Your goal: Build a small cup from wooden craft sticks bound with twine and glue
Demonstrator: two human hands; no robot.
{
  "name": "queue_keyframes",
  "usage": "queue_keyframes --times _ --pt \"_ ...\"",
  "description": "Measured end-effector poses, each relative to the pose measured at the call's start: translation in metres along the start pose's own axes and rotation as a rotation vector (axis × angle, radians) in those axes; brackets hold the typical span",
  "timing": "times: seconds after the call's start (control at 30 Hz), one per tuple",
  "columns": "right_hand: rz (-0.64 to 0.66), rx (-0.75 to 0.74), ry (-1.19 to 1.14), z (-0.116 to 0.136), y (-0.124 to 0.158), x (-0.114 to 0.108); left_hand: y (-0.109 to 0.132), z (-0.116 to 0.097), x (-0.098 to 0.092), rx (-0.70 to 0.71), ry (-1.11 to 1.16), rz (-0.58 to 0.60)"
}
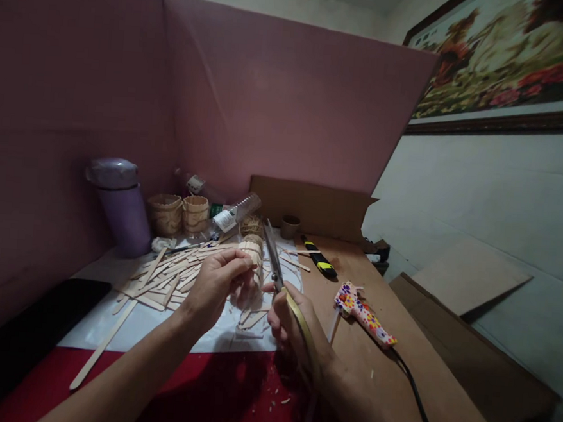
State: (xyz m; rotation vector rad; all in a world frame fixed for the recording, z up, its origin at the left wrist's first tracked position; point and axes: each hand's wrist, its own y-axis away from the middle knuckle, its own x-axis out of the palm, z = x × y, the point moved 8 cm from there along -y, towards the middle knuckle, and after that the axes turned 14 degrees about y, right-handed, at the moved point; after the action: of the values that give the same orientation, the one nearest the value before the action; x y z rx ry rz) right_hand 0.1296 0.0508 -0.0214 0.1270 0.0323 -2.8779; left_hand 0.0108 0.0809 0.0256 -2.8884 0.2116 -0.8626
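My right hand (pixel 290 321) is wrapped round the yellow handle of a pair of scissors (pixel 274 255), whose blades point up and away from me. To its left, my left hand (pixel 222 274) is closed in a pinch; whatever lies between the fingertips is too small to make out. Just beyond the fingers stands a round piece covered with pale wooden strips (pixel 253 253), partly hidden by my left hand. A pile of wooden craft sticks (pixel 175 274) spreads over white sheeting on the left. Short stick pieces (pixel 253 318) lie between my hands.
A purple tumbler (pixel 124 216), two wood-clad cups (pixel 195 214) and a plastic bottle (pixel 235 214) stand or lie at the back. On the right are a yellow-black utility knife (pixel 321 259) and a flower-patterned glue gun (pixel 364 313) with its cord. Chips litter the red cloth (pixel 230 394).
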Motion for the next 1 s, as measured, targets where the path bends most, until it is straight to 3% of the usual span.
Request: queue_keyframes --times 0.1,0.33,1.0 --pt "0.121 0.000 0.021 0.002 0.002 0.009 0.000 -0.002 -0.001 0.013 0.007 -0.004" --pt "0.199 -0.049 0.111 0.008 0.008 0.014 -0.001 -0.007 0.000 0.055 -0.072 0.037" --pt "0.164 -0.095 0.192 0.010 0.004 0.010 -0.003 -0.010 0.000 0.091 -0.179 0.095"
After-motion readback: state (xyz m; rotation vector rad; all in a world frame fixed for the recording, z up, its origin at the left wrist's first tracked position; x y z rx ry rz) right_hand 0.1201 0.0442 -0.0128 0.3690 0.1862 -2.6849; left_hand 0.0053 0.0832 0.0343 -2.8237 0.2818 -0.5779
